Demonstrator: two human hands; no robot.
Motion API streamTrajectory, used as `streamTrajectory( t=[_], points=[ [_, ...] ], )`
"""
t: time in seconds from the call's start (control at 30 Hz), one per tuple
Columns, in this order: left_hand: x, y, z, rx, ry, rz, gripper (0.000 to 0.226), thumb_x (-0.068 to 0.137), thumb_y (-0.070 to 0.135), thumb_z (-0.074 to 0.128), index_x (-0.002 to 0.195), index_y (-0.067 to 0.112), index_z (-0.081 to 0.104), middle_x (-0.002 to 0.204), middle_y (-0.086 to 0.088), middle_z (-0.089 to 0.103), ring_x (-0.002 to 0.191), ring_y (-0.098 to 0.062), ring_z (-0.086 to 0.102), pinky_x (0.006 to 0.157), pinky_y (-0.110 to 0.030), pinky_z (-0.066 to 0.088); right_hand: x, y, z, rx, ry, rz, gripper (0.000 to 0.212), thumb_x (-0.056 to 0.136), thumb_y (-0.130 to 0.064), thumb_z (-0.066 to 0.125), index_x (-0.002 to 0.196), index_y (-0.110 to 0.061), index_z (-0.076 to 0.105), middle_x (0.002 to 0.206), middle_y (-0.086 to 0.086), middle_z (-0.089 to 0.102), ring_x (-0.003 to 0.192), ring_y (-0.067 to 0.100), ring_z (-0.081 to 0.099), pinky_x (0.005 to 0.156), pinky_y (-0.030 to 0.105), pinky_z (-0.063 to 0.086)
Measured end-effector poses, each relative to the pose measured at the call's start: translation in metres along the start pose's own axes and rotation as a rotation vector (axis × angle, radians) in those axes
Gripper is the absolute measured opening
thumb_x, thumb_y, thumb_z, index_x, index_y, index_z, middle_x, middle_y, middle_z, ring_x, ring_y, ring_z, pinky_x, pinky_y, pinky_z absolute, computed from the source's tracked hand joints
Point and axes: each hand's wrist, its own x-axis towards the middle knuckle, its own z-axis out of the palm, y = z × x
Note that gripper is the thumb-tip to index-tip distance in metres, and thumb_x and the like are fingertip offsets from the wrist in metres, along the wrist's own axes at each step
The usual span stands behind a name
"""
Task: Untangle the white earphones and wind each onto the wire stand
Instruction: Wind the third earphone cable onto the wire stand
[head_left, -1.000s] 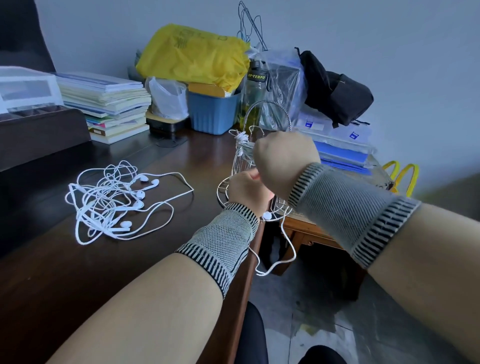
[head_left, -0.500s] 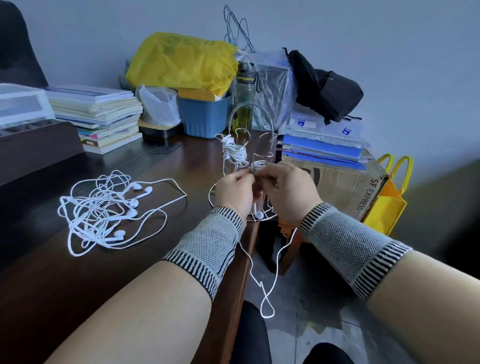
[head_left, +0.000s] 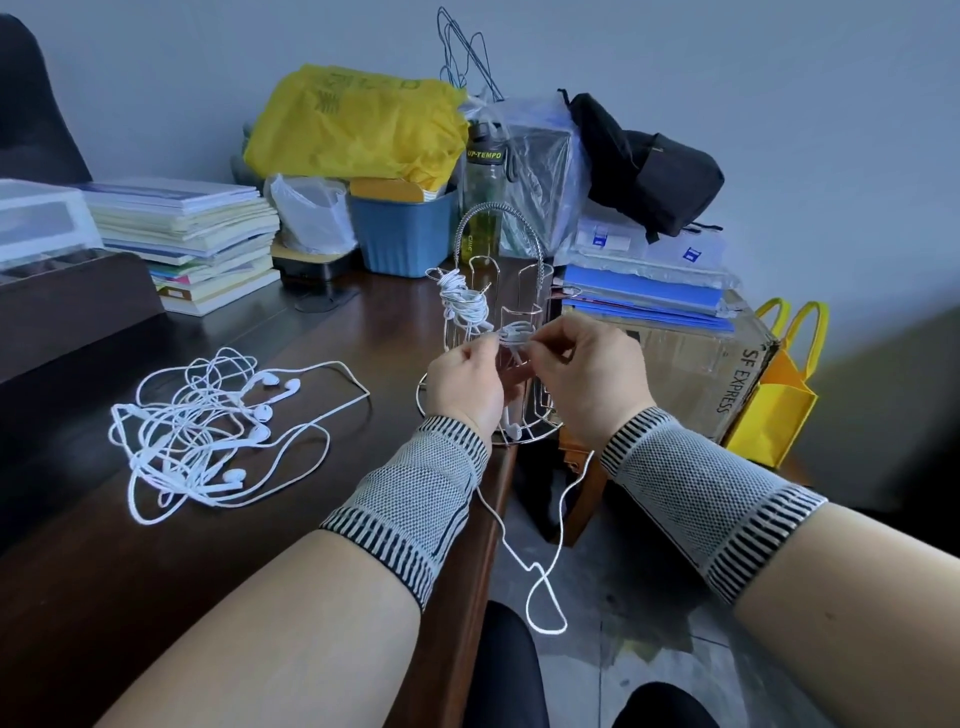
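White cord is now being worked at a middle prong of the wire stand, where a second small coil sits just above both hands. A second ago the right hand was lifted high in front of the stand and hid the wrap; it has since come down level with the left hand, and the two now face each other with the coil between their fingertips. Both have fingers curled in a pinch on the cord, the left from the near-left side, the right from the near-right.

Below the wrists the unwound tail hangs off the edge of the surface toward the floor in a long loop. It looks longer and lower than a second ago, though the view has also shifted. So this earphone is judged only partly wound.

Up and left of the left hand, a finished bundle already sits on another prong. Well to the left of that hand lies the tangled heap of earphones, unmoved, with several buds showing. Most of the task seems yet to come.
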Motion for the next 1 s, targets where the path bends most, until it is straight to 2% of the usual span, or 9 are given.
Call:
streamTrajectory(
  t=[0.1,0.17,0.33,0.43,0.5,0.6,0.7,0.83,1.0],
  points=[
    [0.000,0.000,-0.001,0.005,0.006,0.001,0.028,0.096,0.025,0.057,0.081,0.007,0.072,0.087,-0.020,0.074,0.075,-0.032,0.071,0.065,-0.037,0.057,0.005,-0.008,0.004,-0.115,-0.029,-0.067,0.011,0.091,-0.025,0.062,0.091,-0.018,0.070,0.089,-0.002,0.068,0.078,0.015,0.061,0.072,0.028,0.050],
    [-0.001,0.001,-0.001,0.016,0.005,0.005,0.028,0.096,0.023,0.056,0.077,0.009,0.071,0.083,-0.017,0.074,0.071,-0.029,0.069,0.066,-0.040,0.058,0.005,-0.008,0.004,-0.149,-0.056,-0.082,0.014,0.092,-0.026,0.061,0.092,-0.017,0.071,0.089,-0.001,0.069,0.078,0.016,0.062,0.074,0.032,0.052],
    [-0.001,0.002,-0.001,0.032,-0.005,0.011,0.030,0.094,0.018,0.053,0.072,0.004,0.067,0.080,-0.021,0.072,0.078,-0.040,0.072,0.072,-0.054,0.058,-0.001,0.006,0.005,0.026,-0.044,0.008,0.009,0.092,-0.024,0.061,0.091,-0.019,0.067,0.067,-0.014,0.057,0.054,0.000,0.050,0.048,0.009,0.036],
    [0.001,0.002,-0.001,0.030,-0.008,0.008,0.028,0.093,0.016,0.052,0.082,-0.007,0.065,0.088,-0.028,0.071,0.078,-0.042,0.072,0.072,-0.058,0.056,-0.002,0.010,0.005,0.078,0.007,-0.001,0.011,0.091,-0.019,0.061,0.101,-0.024,0.065,0.067,-0.012,0.056,0.055,-0.002,0.050,0.050,0.005,0.035],
    [0.000,0.002,0.000,0.023,-0.021,0.010,0.028,0.093,0.014,0.051,0.087,-0.009,0.065,0.083,-0.024,0.071,0.080,-0.042,0.072,0.073,-0.055,0.057,0.000,0.011,0.005,0.109,-0.009,0.013,0.017,0.091,-0.017,0.061,0.105,-0.025,0.066,0.068,-0.010,0.058,0.057,0.000,0.052,0.053,0.006,0.038],
    [-0.002,0.003,0.000,0.007,-0.032,0.013,0.025,0.095,0.011,0.050,0.077,0.001,0.064,0.071,-0.010,0.069,0.077,-0.036,0.073,0.071,-0.046,0.056,0.004,0.011,0.006,0.216,-0.024,0.076,0.015,0.090,-0.015,0.060,0.099,-0.022,0.070,0.067,-0.010,0.060,0.054,0.003,0.053,0.057,0.020,0.047],
    [-0.005,0.004,0.000,-0.003,-0.028,0.028,0.029,0.096,0.008,0.049,0.070,0.007,0.061,0.059,-0.001,0.065,0.071,-0.030,0.074,0.069,-0.043,0.055,0.008,0.010,0.006,0.271,-0.024,0.116,0.013,0.089,-0.014,0.062,0.092,-0.022,0.071,0.068,-0.009,0.063,0.052,0.002,0.052,0.054,0.020,0.044],
    [-0.001,0.000,-0.001,0.067,-0.021,0.057,0.041,0.092,0.013,0.050,0.056,0.016,0.069,0.064,-0.004,0.070,0.079,-0.039,0.072,0.071,-0.052,0.060,0.010,0.009,0.006,0.259,-0.037,0.134,0.011,0.089,-0.015,0.063,0.090,-0.023,0.070,0.069,-0.012,0.062,0.048,-0.003,0.051,0.050,0.012,0.041],
    [0.007,-0.012,-0.003,0.143,-0.039,0.133,0.029,0.077,0.030,0.050,0.084,0.016,0.074,0.085,-0.024,0.071,0.083,-0.047,0.068,0.073,-0.067,0.053,0.010,0.011,0.006,0.144,-0.041,0.092,0.011,0.088,-0.018,0.064,0.094,-0.021,0.073,0.067,-0.017,0.059,0.052,-0.001,0.051,0.056,0.015,0.044]
  ],
)
